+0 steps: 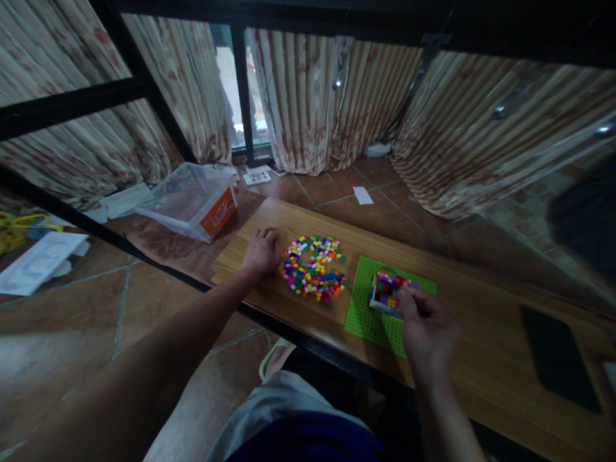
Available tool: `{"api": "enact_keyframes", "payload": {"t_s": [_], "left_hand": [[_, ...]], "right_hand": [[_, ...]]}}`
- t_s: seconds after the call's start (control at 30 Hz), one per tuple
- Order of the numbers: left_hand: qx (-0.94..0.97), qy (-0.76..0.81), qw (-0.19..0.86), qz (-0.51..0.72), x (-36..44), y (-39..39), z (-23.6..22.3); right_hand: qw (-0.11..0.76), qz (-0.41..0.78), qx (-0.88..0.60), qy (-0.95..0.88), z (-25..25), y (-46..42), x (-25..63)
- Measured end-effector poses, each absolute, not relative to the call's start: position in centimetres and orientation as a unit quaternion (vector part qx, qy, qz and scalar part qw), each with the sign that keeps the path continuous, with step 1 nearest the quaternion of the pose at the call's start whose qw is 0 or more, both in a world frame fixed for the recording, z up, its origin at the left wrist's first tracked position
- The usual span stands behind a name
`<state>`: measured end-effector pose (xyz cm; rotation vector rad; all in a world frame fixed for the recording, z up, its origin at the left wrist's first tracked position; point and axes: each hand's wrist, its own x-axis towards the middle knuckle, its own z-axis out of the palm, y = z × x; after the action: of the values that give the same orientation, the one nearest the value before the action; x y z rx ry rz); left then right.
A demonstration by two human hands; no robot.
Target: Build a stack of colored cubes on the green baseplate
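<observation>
A loose pile of small colourful building bricks (315, 269) lies spread on the wooden table (289, 221). Just left of it, my left hand (263, 251) rests on the wood with its fingers curled in, and nothing shows in them. Farther right is a green studded baseplate (359, 308), carrying a low block built of many-coloured bricks (382, 294). My right hand (430, 327) is over the right side of that block, thumb and forefinger pinched together at its top. The fingers hide whatever is between them, and also part of the block.
A dark flat rectangular object (558, 356) lies at the table's right. Beyond the left end stands a clear plastic box (187, 199) with an orange label. A black metal frame (163, 119) crosses the left side. Papers (362, 196) lie on the tiled floor, before curtains (308, 96).
</observation>
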<state>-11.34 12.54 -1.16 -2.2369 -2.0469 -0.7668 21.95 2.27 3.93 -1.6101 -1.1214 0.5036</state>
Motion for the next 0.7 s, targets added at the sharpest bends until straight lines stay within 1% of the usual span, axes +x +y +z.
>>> {"api": "enact_keyframes", "payload": {"t_s": [0.1,0.23,0.47,0.7], "left_hand": [[-0.717,-0.652,0.012,-0.246,-11.3,12.5,-1.2],[-0.714,-0.653,0.014,-0.252,-11.3,12.5,-1.3],[-0.707,-0.657,-0.002,-0.261,-11.3,12.5,-1.3],[-0.714,-0.653,0.008,-0.252,-11.4,12.6,-1.4]], "right_hand": [[0.489,0.223,-0.645,-0.543,4.2,1.5,20.2],[0.414,0.207,-0.604,-0.648,3.8,1.2,18.3],[0.318,0.181,-0.581,-0.727,3.0,3.3,15.9],[0.130,0.166,-0.561,-0.801,3.5,7.1,13.9]]}}
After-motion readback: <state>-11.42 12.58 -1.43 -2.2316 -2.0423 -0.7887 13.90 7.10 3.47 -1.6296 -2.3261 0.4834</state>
